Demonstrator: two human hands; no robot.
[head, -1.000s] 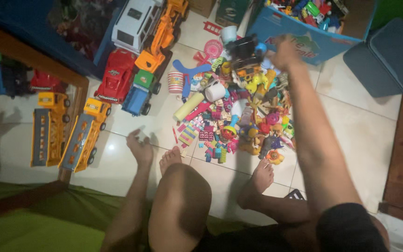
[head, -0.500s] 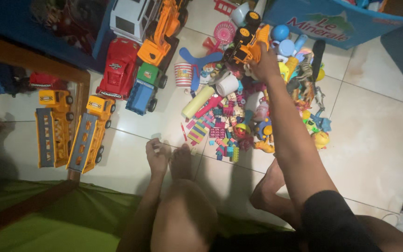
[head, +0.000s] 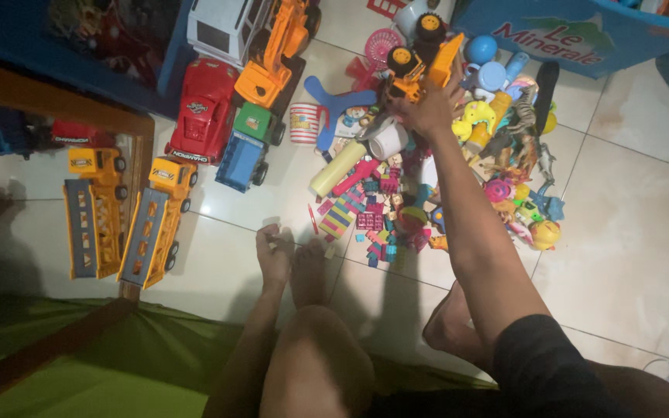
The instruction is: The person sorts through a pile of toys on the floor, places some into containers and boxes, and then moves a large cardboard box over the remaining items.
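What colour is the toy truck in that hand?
Orange-yellow with black wheels, seen in the head view: toy truck in the right hand.

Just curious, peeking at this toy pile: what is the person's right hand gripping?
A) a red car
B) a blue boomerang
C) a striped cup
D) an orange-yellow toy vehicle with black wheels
D: the right hand clasps the orange-yellow toy vehicle above the pile.

We see one package — a blue cardboard box (head: 574, 35) at the top right, its side printed with a white, green and red label, standing on the tiled floor (head: 629, 224) behind the toys.
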